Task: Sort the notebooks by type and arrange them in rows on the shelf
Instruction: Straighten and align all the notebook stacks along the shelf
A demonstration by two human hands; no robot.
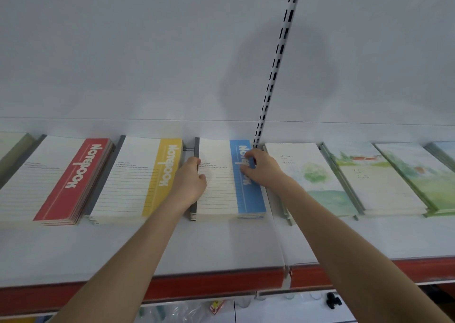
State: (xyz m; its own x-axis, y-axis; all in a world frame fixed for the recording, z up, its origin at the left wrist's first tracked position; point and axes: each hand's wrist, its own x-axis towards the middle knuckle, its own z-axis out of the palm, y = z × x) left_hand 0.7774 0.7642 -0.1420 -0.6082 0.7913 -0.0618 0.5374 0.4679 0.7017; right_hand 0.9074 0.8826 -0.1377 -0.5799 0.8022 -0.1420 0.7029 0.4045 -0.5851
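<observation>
Two hands, head view: I see both bare forearms reaching up over the shelf (172, 248) to one pile.
Left hand (190, 179): it grips the dark spine edge of the blue notebook stack (219, 192), with fingers curled over the edge and the thumb lying on the lined cover.
Right hand (258, 166): its fingers are bent down onto the blue band near the far right corner; I cannot tell whether they pinch a cover or only press.
Blue notebook stack: it lies flat at the back of the shelf, between the two hands.
Left neighbours: the yellow notebook stack (138, 175) lies just beside it, and the red notebook stack (49, 179) lies beyond.
Right neighbours: the watercolour notebook stacks (317, 175) overlap one another in a row.
Fixtures: the slotted upright (278, 59) rises behind the blue pile, and the red front strip (221, 283) edges the shelf.
</observation>
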